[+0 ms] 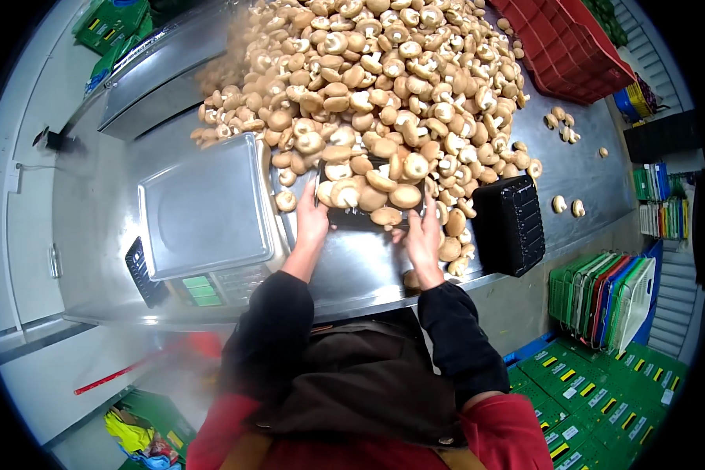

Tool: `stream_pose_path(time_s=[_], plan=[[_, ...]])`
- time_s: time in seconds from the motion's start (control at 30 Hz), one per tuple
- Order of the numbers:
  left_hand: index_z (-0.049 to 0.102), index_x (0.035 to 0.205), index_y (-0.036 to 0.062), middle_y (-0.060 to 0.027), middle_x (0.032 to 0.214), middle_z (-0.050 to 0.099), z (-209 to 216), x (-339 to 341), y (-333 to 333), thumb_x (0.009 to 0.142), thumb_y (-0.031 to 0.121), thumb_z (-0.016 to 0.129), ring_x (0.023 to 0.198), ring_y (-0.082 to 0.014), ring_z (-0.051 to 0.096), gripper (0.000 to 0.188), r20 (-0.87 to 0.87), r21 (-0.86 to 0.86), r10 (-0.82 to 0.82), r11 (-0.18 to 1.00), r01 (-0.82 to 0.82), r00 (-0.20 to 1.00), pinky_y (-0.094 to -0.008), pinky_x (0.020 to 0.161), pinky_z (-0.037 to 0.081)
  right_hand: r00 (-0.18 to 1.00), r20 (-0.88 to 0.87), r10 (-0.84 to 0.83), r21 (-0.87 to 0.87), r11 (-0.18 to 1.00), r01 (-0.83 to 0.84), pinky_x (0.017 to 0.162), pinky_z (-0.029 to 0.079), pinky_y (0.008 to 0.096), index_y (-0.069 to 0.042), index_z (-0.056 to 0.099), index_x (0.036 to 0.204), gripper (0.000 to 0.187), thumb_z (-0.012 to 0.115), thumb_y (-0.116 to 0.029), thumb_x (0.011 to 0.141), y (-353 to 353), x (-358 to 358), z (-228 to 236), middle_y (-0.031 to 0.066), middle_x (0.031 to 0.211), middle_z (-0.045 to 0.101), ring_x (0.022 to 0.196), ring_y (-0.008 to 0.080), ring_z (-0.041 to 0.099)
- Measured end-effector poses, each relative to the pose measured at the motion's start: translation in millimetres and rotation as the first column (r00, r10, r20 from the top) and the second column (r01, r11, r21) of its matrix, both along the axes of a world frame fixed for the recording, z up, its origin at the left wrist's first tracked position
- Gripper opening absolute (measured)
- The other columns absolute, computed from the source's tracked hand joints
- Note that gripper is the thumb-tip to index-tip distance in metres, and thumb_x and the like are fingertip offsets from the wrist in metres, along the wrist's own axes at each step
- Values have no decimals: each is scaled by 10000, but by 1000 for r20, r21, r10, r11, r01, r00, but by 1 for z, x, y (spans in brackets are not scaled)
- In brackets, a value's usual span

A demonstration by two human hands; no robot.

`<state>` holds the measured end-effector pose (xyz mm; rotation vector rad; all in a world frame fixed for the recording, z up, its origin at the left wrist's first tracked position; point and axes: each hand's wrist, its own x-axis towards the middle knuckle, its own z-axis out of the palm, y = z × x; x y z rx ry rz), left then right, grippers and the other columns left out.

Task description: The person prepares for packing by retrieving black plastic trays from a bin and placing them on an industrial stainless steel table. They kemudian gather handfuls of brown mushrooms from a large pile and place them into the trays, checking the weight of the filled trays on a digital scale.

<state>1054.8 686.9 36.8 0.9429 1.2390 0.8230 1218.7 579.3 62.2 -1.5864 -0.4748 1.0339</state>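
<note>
Holding a black tray near the dial's centre, against the six o'clock edge of a large heap of mushrooms. Clasping its nine o'clock end with the left hand, fingers stretched toward twelve along the end wall. Gripping its three o'clock end with the right hand, fingers toward twelve, thumb toward ten at the near side. Runs lengthwise from nine to three, open face up, loaded with mushrooms, caps and stems pointing every way. Cannot see the tray's floor or most of its far rim beneath them, nor the fingertips behind the ends. Cannot tell whether resting on the metal table or slightly lifted.

At three o'clock, just beyond the right hand, another dark container, long axis from twelve toward five, ribbed face toward three. At nine o'clock, a scale, partly covering a black object at eight. Toward one o'clock, a red crate, cut off by the upper edge. Toward eleven, blurred mushrooms along the heap's border.
</note>
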Motion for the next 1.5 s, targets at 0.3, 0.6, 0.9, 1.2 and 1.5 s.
stream_pose_path(time_s=[0.3,0.6,0.9,1.2,1.5], plan=[[343,1436,75,-88,1267,549,59,-92,9,803,-128,482,820,-151,629,678,236,-22,-216,973,228,947,-230,427,466,982,179,65,139,986,-91,501,504,240,-45,346,1408,433,399,-30,979,4,-52,49,91,1002,622,645,124,615],[402,1390,30,-110,1180,571,69,-251,41,752,-153,493,836,-179,634,670,-28,-26,-74,997,73,997,-247,446,493,615,772,158,97,928,-360,1074,333,479,85,442,1271,490,592,-16,817,64,-176,23,267,1369,382,1277,430,374],[435,1365,24,-123,1127,547,74,-325,32,753,-129,523,616,-179,643,637,-476,30,-38,998,59,878,-274,452,495,403,862,306,-115,894,-433,1115,282,474,67,447,1300,529,632,-108,836,75,-215,30,256,1410,373,1345,432,317],[469,1357,38,-174,1463,368,85,-286,22,867,166,595,1393,-352,289,522,-736,605,103,546,580,670,-468,1131,231,422,864,273,77,758,-648,989,424,432,-49,483,1315,478,611,-167,869,161,-228,77,226,1293,515,1171,390,517],[579,1228,24,-180,1247,582,95,-314,79,907,209,588,1187,-321,542,371,-465,674,283,728,128,839,-390,1024,404,572,760,309,105,810,-577,926,483,348,-11,548,1257,380,625,-89,893,129,-168,48,155,1178,614,1065,255,625]])
